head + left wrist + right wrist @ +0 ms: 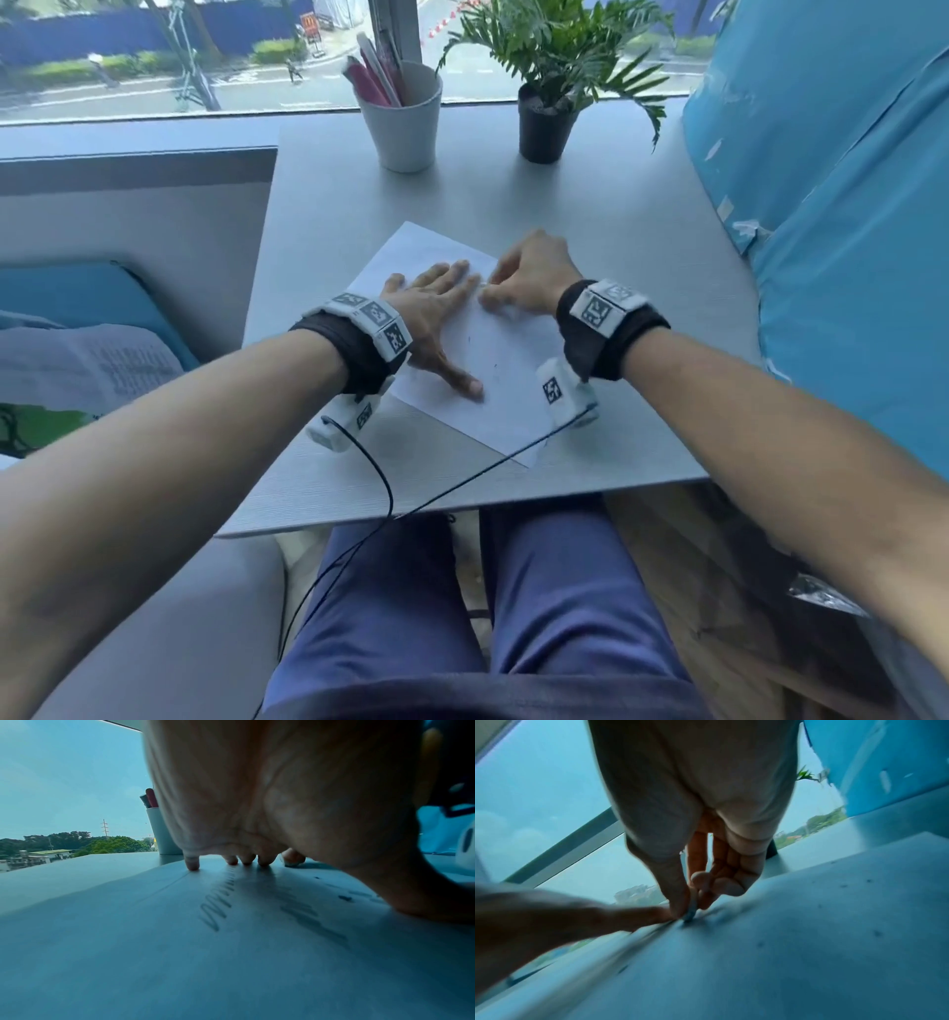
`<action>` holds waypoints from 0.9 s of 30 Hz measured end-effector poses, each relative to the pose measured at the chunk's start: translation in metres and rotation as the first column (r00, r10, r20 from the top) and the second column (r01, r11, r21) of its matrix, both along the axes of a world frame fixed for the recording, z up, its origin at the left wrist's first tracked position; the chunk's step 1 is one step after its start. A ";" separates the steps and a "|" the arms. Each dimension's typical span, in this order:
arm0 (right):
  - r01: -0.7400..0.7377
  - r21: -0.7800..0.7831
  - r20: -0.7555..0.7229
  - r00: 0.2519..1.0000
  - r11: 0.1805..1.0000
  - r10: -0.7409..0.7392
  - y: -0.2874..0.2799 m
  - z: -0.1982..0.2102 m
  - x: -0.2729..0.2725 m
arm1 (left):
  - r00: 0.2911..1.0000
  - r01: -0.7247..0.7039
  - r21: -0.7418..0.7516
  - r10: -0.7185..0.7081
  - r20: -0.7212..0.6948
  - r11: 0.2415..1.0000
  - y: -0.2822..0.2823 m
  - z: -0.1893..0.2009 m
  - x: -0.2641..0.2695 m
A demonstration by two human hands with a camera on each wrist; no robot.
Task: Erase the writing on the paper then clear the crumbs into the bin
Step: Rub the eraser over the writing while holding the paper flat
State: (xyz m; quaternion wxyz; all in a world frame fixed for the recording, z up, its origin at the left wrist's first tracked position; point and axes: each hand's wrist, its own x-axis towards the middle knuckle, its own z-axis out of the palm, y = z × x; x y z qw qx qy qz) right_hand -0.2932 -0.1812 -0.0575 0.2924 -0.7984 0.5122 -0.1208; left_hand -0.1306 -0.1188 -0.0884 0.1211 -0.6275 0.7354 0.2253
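Note:
A white sheet of paper [506, 380] lies slanted on the grey table [616, 231]. My left hand [436, 308] presses flat on the sheet with its fingers spread. Under that palm, pencil scribbles [218, 902] show on the paper [154, 953]. My right hand [524, 280] pinches a small eraser [690, 913] between thumb and fingers, its tip on the paper [808, 943] just beside my left fingertips. Dark crumbs [877, 933] are scattered over the sheet. No bin is in view.
A white cup [405, 123] holding pens stands at the back of the table, and a potted plant [547, 113] in a black pot is to its right. A blue covered panel [847, 205] rises along the right side. Black cables [390, 493] trail over the front edge.

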 end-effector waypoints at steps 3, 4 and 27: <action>-0.185 0.040 -0.043 0.982 0.982 0.186 0.027 -0.001 0.004 | 1.000 0.003 -0.006 -0.003 0.015 1.000 0.001 -0.001 -0.001; -0.240 0.075 -0.068 0.967 0.968 0.245 0.036 -0.001 0.003 | 1.000 0.001 -0.009 -0.001 0.014 1.000 0.001 -0.001 0.000; -0.013 0.148 -0.220 0.974 0.989 0.046 -0.015 -0.003 -0.057 | 0.926 0.375 -0.021 -0.375 -0.030 0.927 0.066 -0.004 -0.034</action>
